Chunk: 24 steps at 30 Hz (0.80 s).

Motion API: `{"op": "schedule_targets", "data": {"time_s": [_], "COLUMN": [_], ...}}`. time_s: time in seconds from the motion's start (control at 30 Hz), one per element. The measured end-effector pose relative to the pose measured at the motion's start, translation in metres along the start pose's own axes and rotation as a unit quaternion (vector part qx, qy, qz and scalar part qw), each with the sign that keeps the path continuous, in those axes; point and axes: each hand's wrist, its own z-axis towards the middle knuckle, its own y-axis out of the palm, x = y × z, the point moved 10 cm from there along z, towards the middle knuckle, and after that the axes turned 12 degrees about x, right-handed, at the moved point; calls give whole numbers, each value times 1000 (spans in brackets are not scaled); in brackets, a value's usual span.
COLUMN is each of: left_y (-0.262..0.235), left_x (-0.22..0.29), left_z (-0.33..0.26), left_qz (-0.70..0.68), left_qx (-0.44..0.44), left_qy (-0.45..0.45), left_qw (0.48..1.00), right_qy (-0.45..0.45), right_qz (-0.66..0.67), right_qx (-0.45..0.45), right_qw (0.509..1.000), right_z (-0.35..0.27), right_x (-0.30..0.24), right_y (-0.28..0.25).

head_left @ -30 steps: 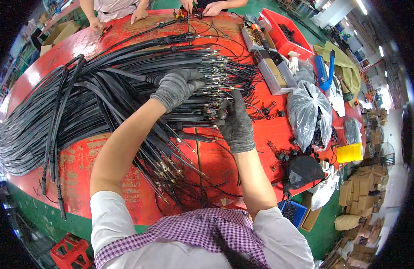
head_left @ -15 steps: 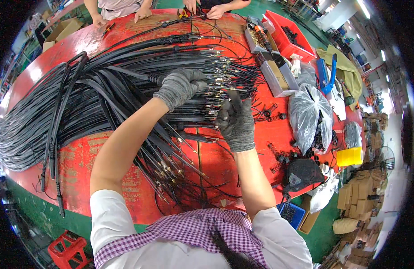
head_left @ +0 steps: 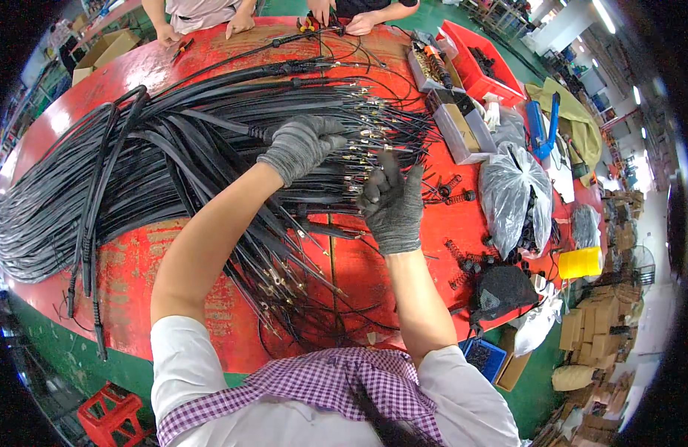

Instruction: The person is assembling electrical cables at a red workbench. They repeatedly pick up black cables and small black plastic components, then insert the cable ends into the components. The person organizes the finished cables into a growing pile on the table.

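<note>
A thick bundle of black cables (head_left: pixel 232 97) lies across the red table, its stripped wire ends and metal terminals (head_left: pixel 366 134) bunched to the right. My left hand (head_left: pixel 303 147), in a grey knit glove, is closed over the bundle near those ends, round a black cable whose ribbed sleeve (head_left: pixel 260 134) runs in from the left. What its fingertips pinch is hidden. Just right of the terminals is my right hand (head_left: pixel 392 208), also gloved. Its thumb and forefinger stand apart and the other fingers curl loosely; nothing shows between them.
More cable ends (head_left: pixel 277 283) fan toward me. To the right are a clear plastic bag (head_left: pixel 515 186), black springs (head_left: pixel 459 197), a parts box (head_left: pixel 463 127), a red bin (head_left: pixel 482 63), a blue-handled tool (head_left: pixel 545 123) and a yellow roll (head_left: pixel 580 262). Across the table, two co-workers' hands (head_left: pixel 366 22) handle cable.
My right hand's fingers have shifted slightly, the forefinger tipping a little away from the thumb. My left hand stays almost where it was. A co-worker's hand across the table has moved slightly.
</note>
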Motion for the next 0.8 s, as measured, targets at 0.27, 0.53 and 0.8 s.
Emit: {"op": "schedule_targets", "data": {"time_s": [0.27, 0.53, 0.8], "left_y": [6, 15, 16], "left_x": [-6, -8, -11], "left_z": [0, 0, 2], "left_qz": [15, 65, 18], "left_qx": [-13, -17, -15], "left_qy": [3, 30, -3], "left_qw": [1000, 997, 1000], "right_qy": [-38, 2, 23], "right_qz": [-42, -50, 39], "right_qx": [0, 72, -63], "right_qw": [998, 996, 997], "right_z": [-2, 8, 5], "right_x": [-4, 6, 11], "right_y": [5, -21, -26]}}
